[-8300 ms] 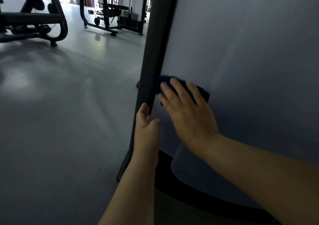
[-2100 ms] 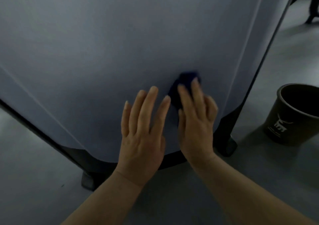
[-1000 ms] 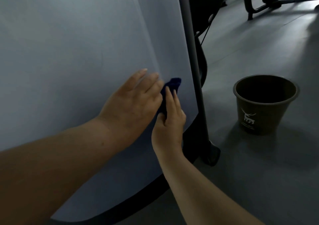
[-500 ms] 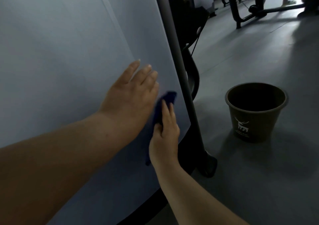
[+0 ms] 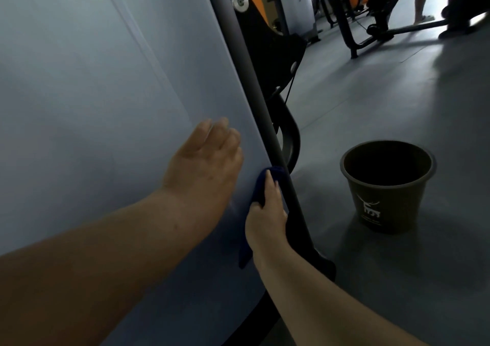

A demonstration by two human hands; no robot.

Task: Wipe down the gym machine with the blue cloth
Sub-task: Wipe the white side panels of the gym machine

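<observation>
Over the last half-second the blue cloth (image 5: 261,186) has slid from the pale panel (image 5: 106,133) onto its right edge, and it now sits in the centre of the frame against the dark upright post (image 5: 254,101) that borders the panel. The right hand (image 5: 267,213) grips it — fingers curled round the bunched cloth, with a loose tail hanging down below the wrist. The left hand (image 5: 206,165) lies flat on the panel just left of the cloth, fingers straight and together, holding nothing; it sits a little higher on the panel than it did a moment ago.

Judging from this, the broad face of the gym machine near the hands has been covered and the wipe is passing to the frame edge. The post above the cloth and the foot below it probably remain to be done.

One container shows — a dark round bucket (image 5: 387,186) with a pale deer mark on its side, standing on the grey floor (image 5: 371,101) at right of centre, well apart from the post. Its inside is in deep shadow, so I cannot tell whether it holds water or anything else.
</observation>
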